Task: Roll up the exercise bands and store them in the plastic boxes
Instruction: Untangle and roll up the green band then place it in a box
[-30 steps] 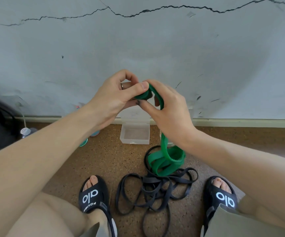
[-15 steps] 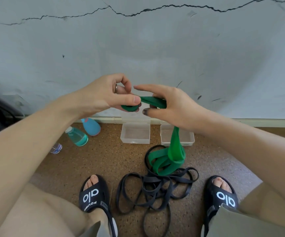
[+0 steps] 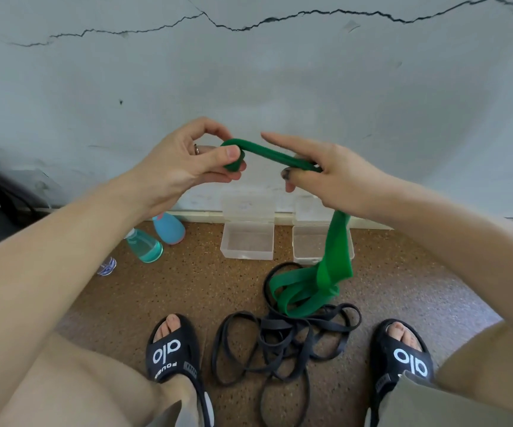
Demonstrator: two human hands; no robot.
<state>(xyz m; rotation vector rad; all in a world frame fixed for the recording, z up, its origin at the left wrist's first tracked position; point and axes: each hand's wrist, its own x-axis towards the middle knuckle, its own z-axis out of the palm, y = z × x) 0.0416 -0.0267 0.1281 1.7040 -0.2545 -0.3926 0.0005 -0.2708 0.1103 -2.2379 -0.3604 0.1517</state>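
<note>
Green band half rolled between two hands

Roll of green band (image 3: 233,158) is pinched between thumb and fingers of the left hand (image 3: 184,167). From it the strip is stretched right to the right hand (image 3: 338,177), where it is gripped by thumb and lower fingers while the index finger is held out straight. The rest hangs down to a loose heap on the floor, touching the tangled black bands (image 3: 282,337). Two open plastic boxes (image 3: 246,243) are set side by side at the far wall.
</note>
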